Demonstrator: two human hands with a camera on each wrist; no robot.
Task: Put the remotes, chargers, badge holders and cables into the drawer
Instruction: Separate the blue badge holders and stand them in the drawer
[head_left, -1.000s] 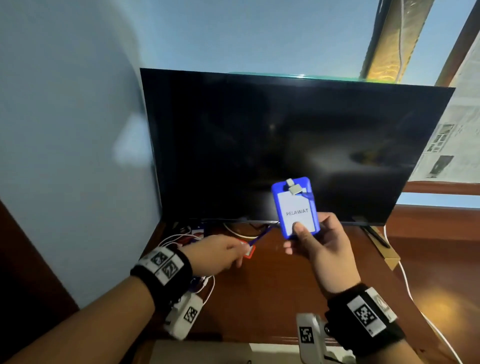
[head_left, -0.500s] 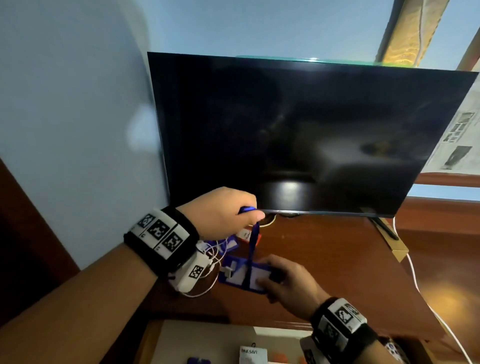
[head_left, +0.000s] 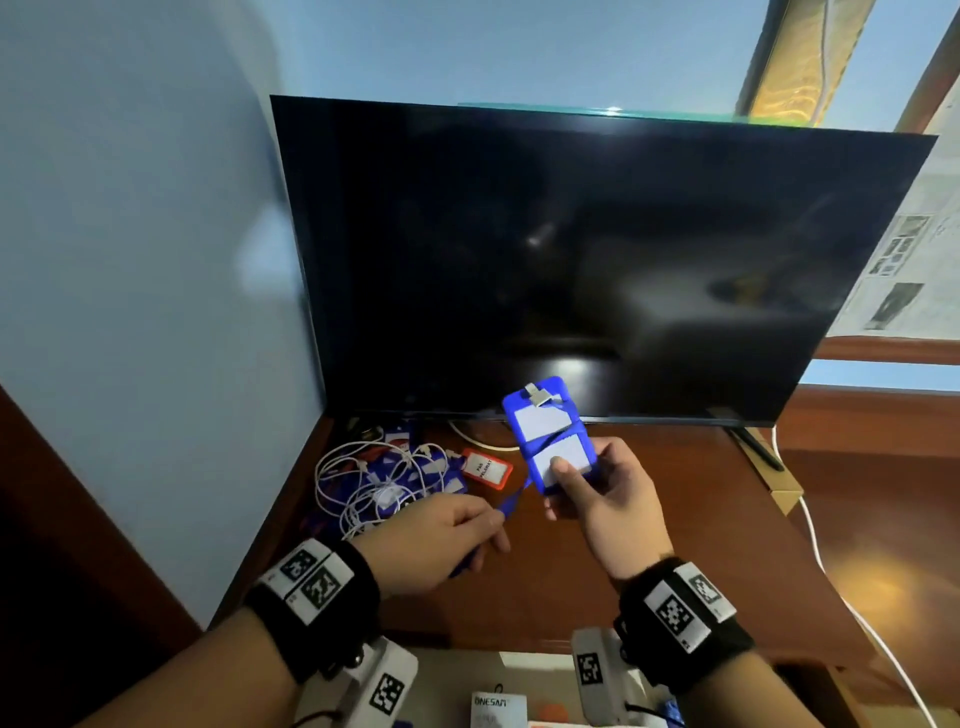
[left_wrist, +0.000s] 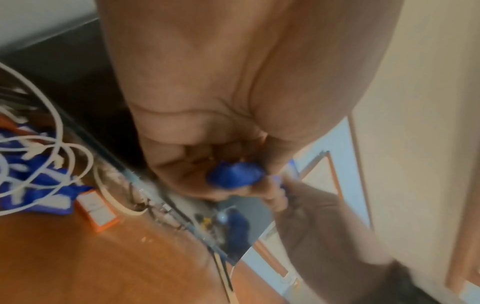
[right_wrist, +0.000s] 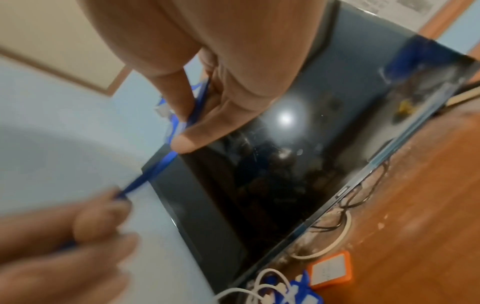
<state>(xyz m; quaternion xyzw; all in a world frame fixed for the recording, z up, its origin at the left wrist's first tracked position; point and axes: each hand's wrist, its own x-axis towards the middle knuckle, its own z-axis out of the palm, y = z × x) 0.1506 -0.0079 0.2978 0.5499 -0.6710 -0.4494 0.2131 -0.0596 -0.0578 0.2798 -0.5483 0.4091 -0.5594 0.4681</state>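
My right hand (head_left: 576, 480) holds a blue badge holder (head_left: 540, 423) upright above the desk, thumb on its white card. Its blue lanyard (head_left: 511, 501) wraps across the card and runs down-left into my left hand (head_left: 485, 525), which pinches the strap; the left wrist view shows the strap (left_wrist: 235, 174) bunched in the curled fingers. In the right wrist view the lanyard (right_wrist: 158, 164) stretches taut between both hands. An orange badge holder (head_left: 485, 467) lies on the desk beside a tangle of white cables (head_left: 374, 478) and more blue badge holders (head_left: 447, 486).
A dark TV screen (head_left: 597, 260) stands at the back of the brown desk (head_left: 675, 519), against a blue wall. A white cord (head_left: 815, 551) trails off the right side. The open drawer (head_left: 519, 675) below the front edge shows a white packet (head_left: 496, 709).
The right hand has lifted the blue badge holder from the desk back up in front of the TV. The left hand has dropped from high to low, with the lanyard now crossing the card.
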